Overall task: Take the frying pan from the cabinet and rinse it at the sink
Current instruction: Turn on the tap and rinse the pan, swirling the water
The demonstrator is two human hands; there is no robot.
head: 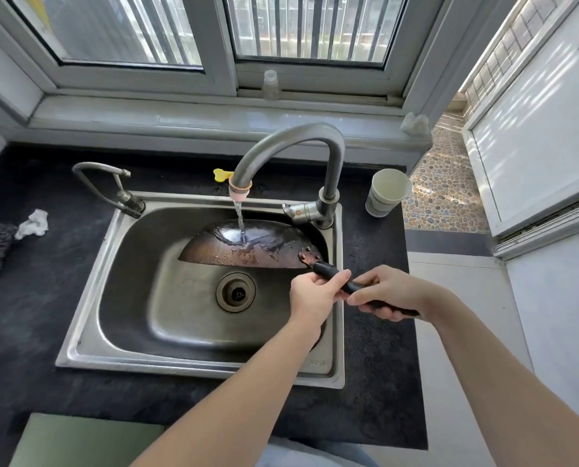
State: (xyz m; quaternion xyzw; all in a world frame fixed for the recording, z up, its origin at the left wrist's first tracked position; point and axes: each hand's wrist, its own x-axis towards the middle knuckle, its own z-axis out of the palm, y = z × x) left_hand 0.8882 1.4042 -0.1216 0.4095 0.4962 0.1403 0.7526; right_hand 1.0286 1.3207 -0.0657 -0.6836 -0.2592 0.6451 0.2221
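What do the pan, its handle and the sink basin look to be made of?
The dark round frying pan looks like bare steel or iron: rusty-brown patches, wet sheen under the water. Its black handle, held by both hands, seems matte plastic, though that is uncertain. The brushed grey sink basin looks like stainless steel, with dull reflections.

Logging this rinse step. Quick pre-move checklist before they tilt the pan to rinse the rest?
1. Water running: ok. A stream falls from the faucet spout onto the frying pan.
2. Grip: ok. Left hand and right hand both closed on the black pan handle.
3. Pan over the basin: ok. It sits tilted inside the sink, underside up.
4. Drain unblocked: ok, nothing on it.
5. Inner side of pan rinsed: cannot tell, it faces away.
6. Clearance on the right: ok. The paper cup stands apart on the counter, behind the faucet base.
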